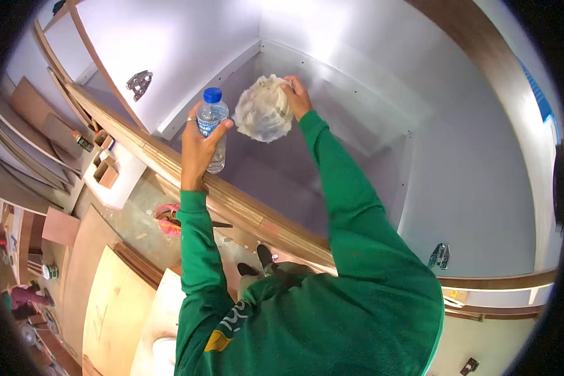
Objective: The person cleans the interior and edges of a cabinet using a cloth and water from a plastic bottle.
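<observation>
My left hand [196, 152] is wrapped round a clear plastic water bottle [216, 156] with a blue cap, held upright above the wooden front edge of a cabinet. Clear liquid shows inside it. To its right, my right hand [299, 98] pinches the upper right side of a crumpled whitish rag [263, 109]. The rag hangs over the open, grey-lined inside of the cabinet [263, 169], close to the bottle. My right fingertips are partly hidden behind the rag.
Metal hinges [139, 84] [440, 255] are fixed on panels at either side. The wooden front edge [250, 216] runs between me and the cabinet's inside. Curved boards [116, 301] and a pink bag [167, 219] lie at the left. A person [26, 296] is far left.
</observation>
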Demonstrator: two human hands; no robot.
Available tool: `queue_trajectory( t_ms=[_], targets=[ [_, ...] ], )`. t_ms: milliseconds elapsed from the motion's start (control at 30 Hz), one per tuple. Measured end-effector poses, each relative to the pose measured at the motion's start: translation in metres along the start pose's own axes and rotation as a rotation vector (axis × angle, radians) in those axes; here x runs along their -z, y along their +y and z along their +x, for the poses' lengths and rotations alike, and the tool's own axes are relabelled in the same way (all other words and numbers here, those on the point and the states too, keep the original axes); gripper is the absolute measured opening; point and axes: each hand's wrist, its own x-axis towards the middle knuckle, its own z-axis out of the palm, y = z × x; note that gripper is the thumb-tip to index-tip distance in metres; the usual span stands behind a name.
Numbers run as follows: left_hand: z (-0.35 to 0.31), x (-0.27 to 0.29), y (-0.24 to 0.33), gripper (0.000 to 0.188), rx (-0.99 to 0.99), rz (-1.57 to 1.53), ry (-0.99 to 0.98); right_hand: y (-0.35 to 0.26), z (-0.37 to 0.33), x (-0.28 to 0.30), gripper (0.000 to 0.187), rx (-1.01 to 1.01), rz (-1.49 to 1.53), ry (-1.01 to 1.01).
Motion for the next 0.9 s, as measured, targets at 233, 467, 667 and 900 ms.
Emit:
queue_trajectory(
  t_ms=[233, 467, 667, 900],
  targets=[
    [0.0, -0.002, 0.004, 0.068, 0.016, -0.035, -0.062, -0.003, -0.036, 0.008, 0.032, -0.257, -0.286, -0.175],
    [0.0, 0.001, -0.002, 0.072, -0.003, -0.015, -0.27, -0.062, -0.057, -0.015, 0.037, -0.223, -0.181, -0.499],
    [0.012, 0.005, -0.006, 0.071, -0.07, -0.289, -0.688, -0.165, -0.067, -0.045, 0.029, -0.06, -0.179, -0.715],
    [0.039, -0.004, -0.006, 0.066, -0.091, -0.414, -0.892, -0.2, -0.098, -0.033, 0.032, -0.279, 0.03, -0.334]
  ],
)
